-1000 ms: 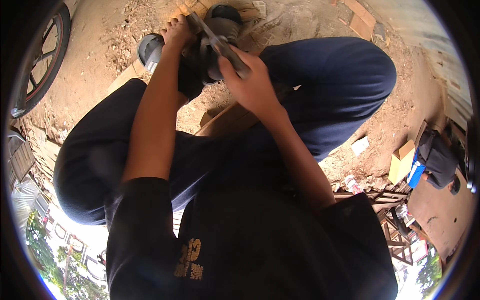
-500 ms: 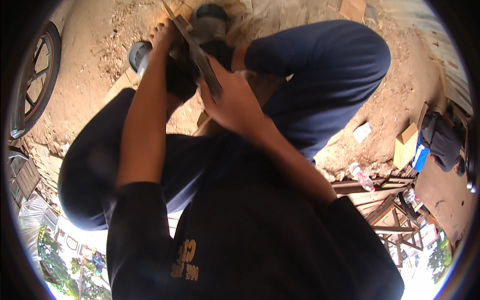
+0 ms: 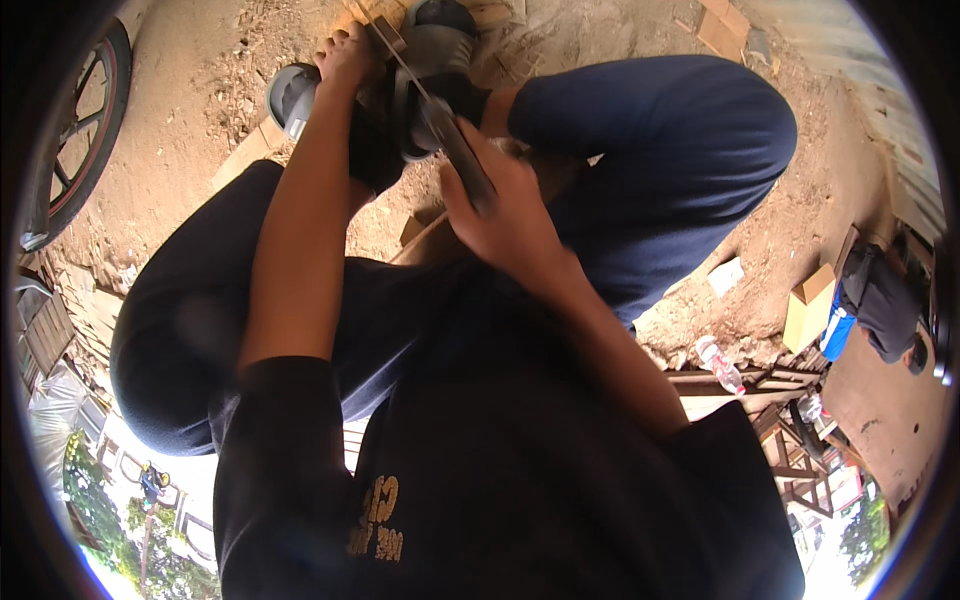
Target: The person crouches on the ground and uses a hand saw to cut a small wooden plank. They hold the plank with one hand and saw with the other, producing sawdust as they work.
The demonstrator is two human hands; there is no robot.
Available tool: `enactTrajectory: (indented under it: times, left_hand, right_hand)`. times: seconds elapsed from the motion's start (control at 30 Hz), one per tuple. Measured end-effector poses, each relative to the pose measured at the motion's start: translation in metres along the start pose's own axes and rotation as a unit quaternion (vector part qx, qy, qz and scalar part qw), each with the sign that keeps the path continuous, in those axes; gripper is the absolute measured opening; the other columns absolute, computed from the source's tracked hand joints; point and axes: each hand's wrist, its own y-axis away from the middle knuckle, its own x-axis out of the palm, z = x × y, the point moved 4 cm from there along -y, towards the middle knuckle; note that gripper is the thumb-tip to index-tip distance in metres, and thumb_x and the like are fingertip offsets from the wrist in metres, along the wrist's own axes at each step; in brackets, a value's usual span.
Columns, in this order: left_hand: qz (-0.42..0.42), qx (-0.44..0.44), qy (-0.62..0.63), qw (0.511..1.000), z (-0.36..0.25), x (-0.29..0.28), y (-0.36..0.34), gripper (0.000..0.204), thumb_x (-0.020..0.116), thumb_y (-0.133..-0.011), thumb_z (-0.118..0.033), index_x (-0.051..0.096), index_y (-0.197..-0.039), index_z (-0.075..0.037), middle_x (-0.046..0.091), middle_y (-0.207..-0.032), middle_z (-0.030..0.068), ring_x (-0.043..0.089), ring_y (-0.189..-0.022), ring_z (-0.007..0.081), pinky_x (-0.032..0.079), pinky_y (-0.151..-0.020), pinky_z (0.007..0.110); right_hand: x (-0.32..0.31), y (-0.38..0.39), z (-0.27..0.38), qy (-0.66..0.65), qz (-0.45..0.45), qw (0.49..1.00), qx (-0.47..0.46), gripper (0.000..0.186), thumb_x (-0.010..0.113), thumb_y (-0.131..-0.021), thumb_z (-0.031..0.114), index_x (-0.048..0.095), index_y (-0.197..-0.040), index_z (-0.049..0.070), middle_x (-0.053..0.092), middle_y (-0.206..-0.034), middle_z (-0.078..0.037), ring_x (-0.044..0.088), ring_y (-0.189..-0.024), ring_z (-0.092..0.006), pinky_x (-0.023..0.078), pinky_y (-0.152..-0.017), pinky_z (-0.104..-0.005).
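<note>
My right hand (image 3: 505,205) is wrapped round the dark handle of a hand saw (image 3: 462,155). Its thin blade runs up and to the left, to a small piece of wood (image 3: 388,42) near the top edge. Beside the blade, my left hand (image 3: 345,58) grips the wood, fingers bent over it. My shoes (image 3: 440,48) rest close on both sides of the blade. Where exactly the teeth meet the wood is too small to make out.
A spoked wheel (image 3: 90,130) stands at the left. Right of my knee lie a white scrap (image 3: 726,277), a plastic bottle (image 3: 720,365) and an open cardboard box (image 3: 808,308). Another person in dark clothes (image 3: 880,295) is at the far right, near a wooden frame (image 3: 795,470).
My right hand has drawn the saw back toward my body and to the right. The left hand stays at the wood; the whole view has shifted slightly.
</note>
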Motion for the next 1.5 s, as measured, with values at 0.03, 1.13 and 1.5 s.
enactTrajectory:
  times: [0.03,1.13,1.5]
  left_hand:
    - [-0.009,0.007,0.019,1.0,-0.01,0.001,0.0,0.067,0.07,-0.076,-0.035,0.042,-0.13,-0.007,0.049,-0.136,0.0221,0.04,-0.133,0.0375,0.03,-0.107,0.055]
    - [0.008,0.0,0.006,1.0,-0.012,-0.011,0.016,0.065,0.068,-0.076,-0.026,0.042,-0.132,-0.006,0.051,-0.134,0.0188,0.045,-0.13,0.035,0.034,-0.105,0.053]
    - [-0.029,0.008,0.014,0.999,-0.011,-0.007,0.016,0.06,0.065,-0.077,-0.025,0.043,-0.13,-0.006,0.053,-0.131,0.0205,0.047,-0.127,0.0369,0.035,-0.103,0.054]
  right_hand:
    - [0.007,-0.018,-0.008,0.036,0.003,0.999,0.029,0.036,0.061,-0.087,0.012,0.057,-0.121,-0.001,0.066,-0.08,-0.022,0.067,-0.076,-0.0391,0.053,-0.068,-0.0386]
    - [0.007,-0.018,0.004,0.004,0.018,0.999,0.043,0.024,0.059,-0.088,0.015,0.061,-0.106,-0.001,0.065,-0.081,-0.025,0.066,-0.08,-0.0415,0.052,-0.068,-0.0424]
    - [0.009,-0.022,-0.004,-0.013,0.035,0.997,0.073,0.024,0.057,-0.09,0.018,0.063,-0.104,-0.002,0.067,-0.082,-0.024,0.066,-0.08,-0.0417,0.051,-0.073,-0.0433]
